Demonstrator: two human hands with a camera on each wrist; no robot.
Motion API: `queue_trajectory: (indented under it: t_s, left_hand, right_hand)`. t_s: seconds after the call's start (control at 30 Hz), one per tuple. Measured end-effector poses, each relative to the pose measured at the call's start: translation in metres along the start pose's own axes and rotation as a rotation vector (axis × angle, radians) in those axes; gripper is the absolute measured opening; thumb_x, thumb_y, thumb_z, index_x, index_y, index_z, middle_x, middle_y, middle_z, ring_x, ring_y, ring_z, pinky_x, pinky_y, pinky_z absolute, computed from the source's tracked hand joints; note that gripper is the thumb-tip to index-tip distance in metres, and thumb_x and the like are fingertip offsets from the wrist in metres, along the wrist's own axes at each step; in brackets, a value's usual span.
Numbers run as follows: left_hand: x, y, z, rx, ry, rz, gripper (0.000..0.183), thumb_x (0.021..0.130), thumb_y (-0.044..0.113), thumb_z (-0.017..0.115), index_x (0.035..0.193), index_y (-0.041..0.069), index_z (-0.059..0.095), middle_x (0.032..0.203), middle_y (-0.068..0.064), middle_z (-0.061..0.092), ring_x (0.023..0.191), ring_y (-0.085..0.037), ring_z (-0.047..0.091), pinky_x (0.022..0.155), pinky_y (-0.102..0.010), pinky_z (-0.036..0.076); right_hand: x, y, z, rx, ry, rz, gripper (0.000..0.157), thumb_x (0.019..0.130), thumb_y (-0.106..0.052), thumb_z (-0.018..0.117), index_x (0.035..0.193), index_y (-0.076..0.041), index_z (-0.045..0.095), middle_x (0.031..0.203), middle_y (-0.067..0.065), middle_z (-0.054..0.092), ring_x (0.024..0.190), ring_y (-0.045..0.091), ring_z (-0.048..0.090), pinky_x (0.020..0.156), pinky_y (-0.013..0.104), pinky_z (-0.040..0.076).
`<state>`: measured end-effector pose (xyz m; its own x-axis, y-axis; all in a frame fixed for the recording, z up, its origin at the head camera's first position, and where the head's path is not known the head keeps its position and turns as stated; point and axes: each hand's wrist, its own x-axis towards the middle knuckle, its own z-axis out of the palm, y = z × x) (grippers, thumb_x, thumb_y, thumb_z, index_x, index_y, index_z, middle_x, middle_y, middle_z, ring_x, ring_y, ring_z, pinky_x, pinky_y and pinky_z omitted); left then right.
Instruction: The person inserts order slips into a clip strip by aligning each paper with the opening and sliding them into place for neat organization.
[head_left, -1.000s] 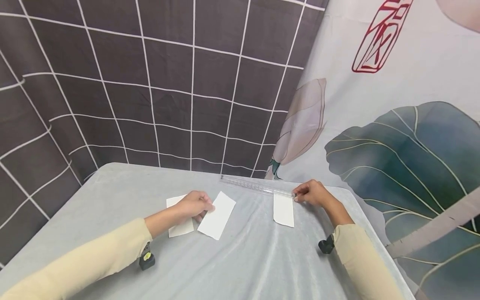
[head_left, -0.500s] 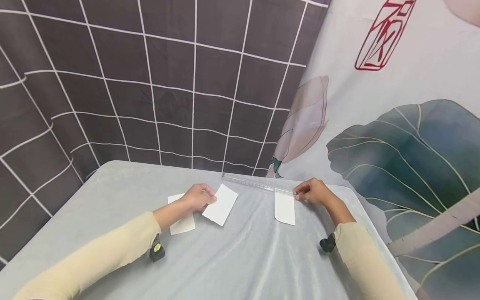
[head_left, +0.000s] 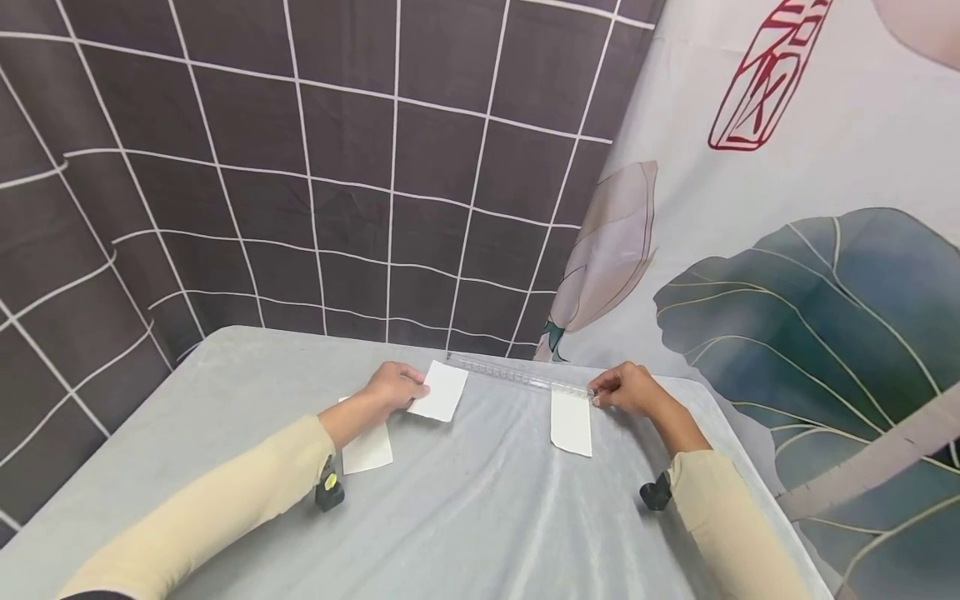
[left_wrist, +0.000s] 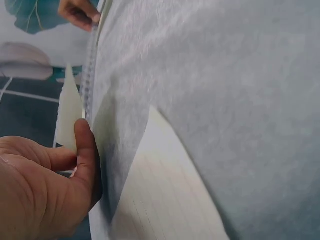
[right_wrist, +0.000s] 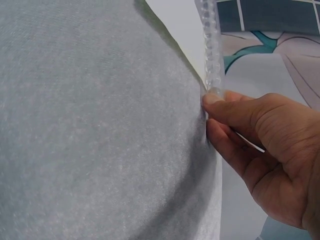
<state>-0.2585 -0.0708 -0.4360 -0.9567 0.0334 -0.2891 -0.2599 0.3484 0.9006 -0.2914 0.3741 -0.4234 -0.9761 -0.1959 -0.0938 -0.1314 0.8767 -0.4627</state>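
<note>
My left hand (head_left: pixel 392 388) pinches a small white paper sheet (head_left: pixel 441 392) between thumb and fingers; the left wrist view shows this sheet (left_wrist: pixel 70 116) tilted up off the cloth. Below that hand lies a second paper sheet (head_left: pixel 367 450), with faint lines on its face (left_wrist: pixel 167 195), partly hidden by the wrist in the head view. With thumb and fingertips, my right hand (head_left: pixel 628 388) pinches the right end of a long clear plastic strip (head_left: pixel 517 376), which has a row of round bumps (right_wrist: pixel 212 45). A third white sheet (head_left: pixel 572 423) has its top edge at the strip's right end.
A pale grey cloth (head_left: pixel 472 517) covers the table, with creases running toward the front. Behind it hangs a dark curtain (head_left: pixel 337 217) with white grid lines. A printed curtain with a large leaf (head_left: pixel 825 308) borders the right side.
My left hand has moved away from me and slightly right with its sheet, which now looks shorter and more tilted. The right hand and the clear strip have stayed in place.
</note>
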Motion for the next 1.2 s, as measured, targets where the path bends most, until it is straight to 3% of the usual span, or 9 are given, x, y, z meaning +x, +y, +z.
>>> queue_trajectory:
  t_s: [0.1, 0.23, 0.53, 0.7, 0.83, 1.03, 1.2]
  left_hand:
    - [0.006, -0.001, -0.003, 0.003, 0.024, -0.010, 0.033, 0.098, 0.001, 0.080, 0.129, -0.008, 0.075, 0.117, -0.021, 0.075, 0.087, -0.017, 0.068, 0.069, -0.018, 0.058]
    - [0.012, -0.001, -0.007, -0.033, 0.024, -0.011, 0.033, 0.098, 0.000, 0.079, 0.129, -0.010, 0.073, 0.108, -0.014, 0.073, 0.084, -0.015, 0.064, 0.067, -0.016, 0.055]
    - [0.018, 0.006, -0.004, -0.085, 0.022, -0.032, 0.031, 0.100, -0.002, 0.078, 0.129, -0.011, 0.070, 0.112, -0.016, 0.070, 0.090, -0.017, 0.070, 0.080, -0.022, 0.067]
    - [0.020, 0.006, 0.000, -0.123, 0.022, -0.018, 0.034, 0.099, -0.005, 0.077, 0.130, -0.014, 0.069, 0.121, -0.024, 0.073, 0.093, -0.019, 0.072, 0.088, -0.027, 0.071]
    - [0.023, 0.004, 0.003, -0.139, 0.010, -0.013, 0.034, 0.100, -0.005, 0.076, 0.132, -0.014, 0.068, 0.133, -0.031, 0.072, 0.099, -0.022, 0.075, 0.096, -0.033, 0.073]
    - [0.026, 0.005, 0.007, -0.142, -0.018, -0.014, 0.038, 0.103, -0.002, 0.073, 0.140, -0.012, 0.066, 0.146, -0.035, 0.066, 0.131, -0.044, 0.075, 0.106, -0.039, 0.071]
    - [0.028, 0.006, 0.010, -0.143, -0.023, -0.014, 0.042, 0.104, -0.001, 0.073, 0.145, -0.009, 0.064, 0.150, -0.033, 0.064, 0.137, -0.045, 0.071, 0.110, -0.041, 0.069]
  right_hand:
    - [0.000, -0.001, -0.001, -0.006, 0.001, -0.007, 0.022, 0.092, -0.003, 0.090, 0.113, -0.002, 0.087, 0.096, 0.008, 0.085, 0.085, 0.015, 0.068, 0.074, 0.026, 0.056]
    - [0.000, -0.003, -0.001, -0.008, -0.002, -0.027, 0.022, 0.091, -0.004, 0.090, 0.113, -0.001, 0.087, 0.098, 0.009, 0.085, 0.086, 0.014, 0.068, 0.075, 0.026, 0.056]
    - [0.001, -0.003, -0.001, -0.016, 0.001, -0.009, 0.023, 0.092, -0.004, 0.090, 0.114, -0.002, 0.087, 0.098, 0.009, 0.085, 0.087, 0.016, 0.068, 0.074, 0.025, 0.055]
    - [0.001, -0.001, -0.001, -0.014, -0.004, 0.009, 0.022, 0.092, -0.004, 0.090, 0.114, -0.003, 0.087, 0.096, 0.007, 0.084, 0.086, 0.017, 0.067, 0.074, 0.025, 0.055]
    - [0.001, 0.001, 0.000, -0.013, -0.008, 0.004, 0.023, 0.092, -0.005, 0.090, 0.114, -0.002, 0.087, 0.098, 0.008, 0.085, 0.087, 0.016, 0.068, 0.075, 0.027, 0.056]
    - [0.001, 0.002, 0.000, -0.008, -0.011, 0.009, 0.023, 0.092, -0.005, 0.090, 0.115, -0.003, 0.087, 0.099, 0.009, 0.085, 0.088, 0.017, 0.069, 0.076, 0.028, 0.058]
    - [0.000, -0.001, -0.001, -0.013, -0.003, -0.002, 0.022, 0.092, -0.006, 0.091, 0.114, -0.002, 0.087, 0.100, 0.009, 0.085, 0.088, 0.016, 0.069, 0.075, 0.026, 0.056]
